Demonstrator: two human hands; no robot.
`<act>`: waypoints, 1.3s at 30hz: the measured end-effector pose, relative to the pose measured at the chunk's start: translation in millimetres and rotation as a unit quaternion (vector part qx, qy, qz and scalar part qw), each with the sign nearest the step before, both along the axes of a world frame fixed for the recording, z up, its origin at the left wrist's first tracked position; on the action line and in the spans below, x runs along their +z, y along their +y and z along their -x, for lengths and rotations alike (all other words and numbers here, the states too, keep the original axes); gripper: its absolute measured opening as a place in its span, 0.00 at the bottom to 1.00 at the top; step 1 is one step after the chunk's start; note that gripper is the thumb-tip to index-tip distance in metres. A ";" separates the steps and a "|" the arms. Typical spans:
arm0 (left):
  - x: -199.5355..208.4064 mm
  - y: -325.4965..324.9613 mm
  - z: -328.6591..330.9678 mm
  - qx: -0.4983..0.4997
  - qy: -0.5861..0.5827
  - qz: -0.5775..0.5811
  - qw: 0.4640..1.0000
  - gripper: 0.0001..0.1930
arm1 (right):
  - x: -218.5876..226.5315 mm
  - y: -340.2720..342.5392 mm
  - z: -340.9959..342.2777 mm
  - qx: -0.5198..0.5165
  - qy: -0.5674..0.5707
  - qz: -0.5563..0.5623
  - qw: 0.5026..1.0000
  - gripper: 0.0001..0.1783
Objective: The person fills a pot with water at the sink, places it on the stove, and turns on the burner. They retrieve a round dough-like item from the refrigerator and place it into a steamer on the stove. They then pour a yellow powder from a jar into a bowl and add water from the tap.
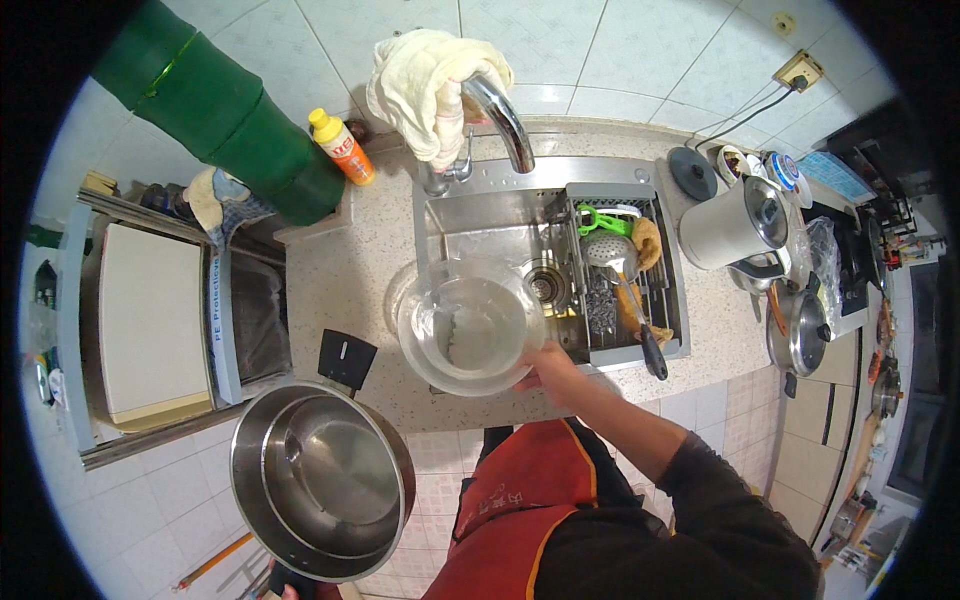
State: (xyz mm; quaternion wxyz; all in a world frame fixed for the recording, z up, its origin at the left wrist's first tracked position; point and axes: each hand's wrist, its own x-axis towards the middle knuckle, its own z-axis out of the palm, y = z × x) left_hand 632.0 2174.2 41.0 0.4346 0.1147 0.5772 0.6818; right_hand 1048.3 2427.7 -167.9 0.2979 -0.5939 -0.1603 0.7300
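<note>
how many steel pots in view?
2: a large steel pot held low left by its handle, and a lidded pot on the counter right of the sink. Others may be hidden.

1. A red apron (520, 500) with orange edging covers the front, at the lower middle of the frame.
2. A dark long sleeve (720, 500) is pushed up the forearm, lower right.
3. The hands are bare.
</note>
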 end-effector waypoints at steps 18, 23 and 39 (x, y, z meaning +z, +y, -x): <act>18.4 -5.0 -0.2 0.013 0.068 0.005 0.998 0.33 | -56.3 -2.0 66.8 -0.024 0.517 0.226 0.825 0.21; 23.9 -12.2 6.0 0.045 0.056 0.015 0.997 0.32 | -54.8 -7.5 77.4 -0.060 0.668 0.280 0.687 0.19; 14.4 -6.3 9.1 0.055 -0.006 -0.068 0.996 0.29 | 0.1 73.6 121.6 0.108 -0.060 -0.103 0.987 0.15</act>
